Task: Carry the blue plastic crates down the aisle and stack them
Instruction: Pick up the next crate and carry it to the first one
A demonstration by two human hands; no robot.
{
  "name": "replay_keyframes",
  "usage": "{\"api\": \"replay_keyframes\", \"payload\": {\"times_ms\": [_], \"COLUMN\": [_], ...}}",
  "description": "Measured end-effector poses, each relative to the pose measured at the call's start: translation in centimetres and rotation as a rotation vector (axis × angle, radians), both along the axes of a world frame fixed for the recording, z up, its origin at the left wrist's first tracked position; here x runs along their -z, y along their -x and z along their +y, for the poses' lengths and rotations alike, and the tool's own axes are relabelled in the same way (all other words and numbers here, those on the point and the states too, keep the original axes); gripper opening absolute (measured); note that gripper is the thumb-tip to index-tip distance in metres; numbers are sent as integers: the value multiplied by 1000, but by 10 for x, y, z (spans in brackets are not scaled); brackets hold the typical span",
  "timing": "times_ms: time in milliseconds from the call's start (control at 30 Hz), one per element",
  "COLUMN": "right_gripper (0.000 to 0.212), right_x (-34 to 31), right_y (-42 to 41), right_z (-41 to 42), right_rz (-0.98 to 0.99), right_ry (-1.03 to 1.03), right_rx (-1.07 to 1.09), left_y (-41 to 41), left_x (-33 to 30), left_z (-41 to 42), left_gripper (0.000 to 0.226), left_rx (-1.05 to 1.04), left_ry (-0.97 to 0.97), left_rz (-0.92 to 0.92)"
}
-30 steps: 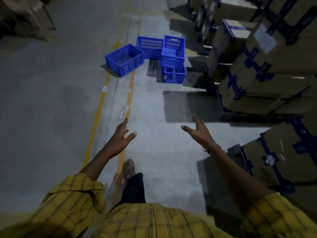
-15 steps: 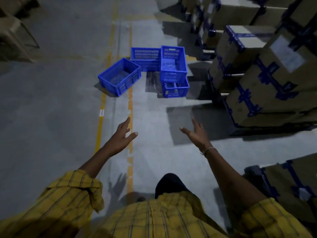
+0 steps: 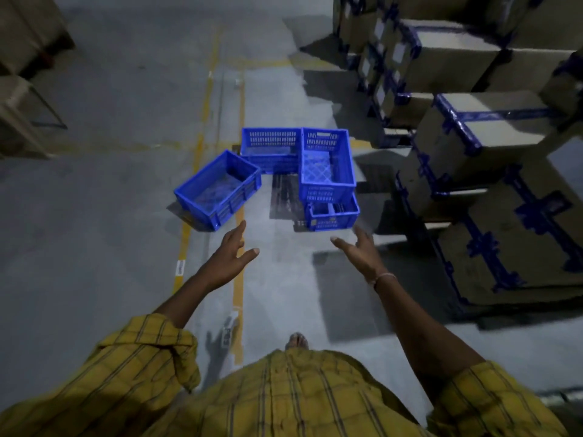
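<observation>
Blue plastic crates sit clustered on the grey floor (image 3: 94, 247), beside the yellow floor line (image 3: 239, 279) that runs down the aisle. The angled crate (image 3: 217, 189) lies across that line, tilted off square. Behind it and right of the line stands a perforated crate (image 3: 271, 146). Further right of the line, a top crate (image 3: 326, 165) rests stacked on a lower crate (image 3: 332, 216). Short of the crates, the left hand (image 3: 228, 257) reaches forward over the line, fingers spread, holding nothing. The right hand (image 3: 362, 253) reaches forward right of the line, also spread wide and empty. Stacked cardboard boxes (image 3: 473, 137) with blue tape stand well right of the line.
</observation>
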State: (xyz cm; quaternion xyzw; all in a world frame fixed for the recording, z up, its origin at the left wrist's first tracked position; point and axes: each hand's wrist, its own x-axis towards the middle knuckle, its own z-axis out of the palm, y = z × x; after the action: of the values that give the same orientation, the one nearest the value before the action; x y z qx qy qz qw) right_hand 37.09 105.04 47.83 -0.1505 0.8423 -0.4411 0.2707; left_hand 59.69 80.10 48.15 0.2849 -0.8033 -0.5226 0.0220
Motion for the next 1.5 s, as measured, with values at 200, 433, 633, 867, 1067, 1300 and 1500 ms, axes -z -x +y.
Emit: {"api": "replay_keyframes", "payload": {"times_ms": [200,433,633,867,1067,1300,1500], "right_gripper": [96,94,105,112,102,94,100], "right_x": [1,19,42,48,49,79,95], "right_y": [105,196,260,314,366,457,498], "right_z": [-85,-182,-273,-353,-391,-409,-416], "right_rz": [52,28,-45,-108,-156,-184,-259], "right_ry": [-34,-90,-88,-88,-67,-9,2], "right_rx": [23,75,277,464,561,762,884], "left_y": [102,223,340,473,588,718,819], "left_x": [-3,22,38,26,32,59,74], "left_z": [-84,-199,-322,-430,-468,-480,-476], "left_gripper": [82,82,87,89,90,77,77], "left_rx": [-15,113,241,494,664,827,1042], "left_ry": [-15,-19,-32,80,153,243,333], "left_rz": [9,-1,-18,-74,-80,-113,-147]}}
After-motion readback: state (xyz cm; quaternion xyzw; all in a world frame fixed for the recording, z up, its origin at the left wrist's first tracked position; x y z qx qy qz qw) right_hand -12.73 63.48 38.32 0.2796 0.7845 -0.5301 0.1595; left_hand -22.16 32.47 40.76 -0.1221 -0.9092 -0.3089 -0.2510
